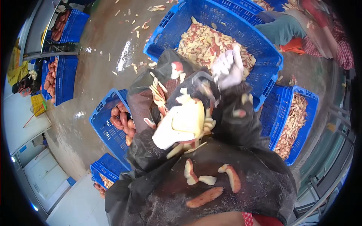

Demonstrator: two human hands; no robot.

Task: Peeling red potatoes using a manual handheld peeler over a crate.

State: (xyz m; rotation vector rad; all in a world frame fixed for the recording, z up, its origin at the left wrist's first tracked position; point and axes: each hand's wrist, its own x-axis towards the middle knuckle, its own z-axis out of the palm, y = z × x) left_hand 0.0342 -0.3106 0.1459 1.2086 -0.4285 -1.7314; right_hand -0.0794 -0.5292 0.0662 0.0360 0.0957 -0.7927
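Observation:
My left hand (168,128), in a white glove, holds a large, mostly peeled potato (193,114) over my lap. Farther forward and to the right, my right hand (229,69) is in a pale glove with curled fingers, blurred, over the near side of a blue crate of peelings. Whether it grips a tool cannot be told. Thick potato peelings (204,196) with red skin lie on my dark apron (254,180), and more cling to the sleeves and knees. A blurred pale piece (207,88) shows between the hands.
A large blue plastic crate (161,31) of peelings stands ahead. Red-skinned potatoes (123,118) fill part of a crate at left; another crate of peelings (291,127) stands right. A co-worker's gloved arm (282,29) shows upper right. Peelings litter the wet floor (99,67).

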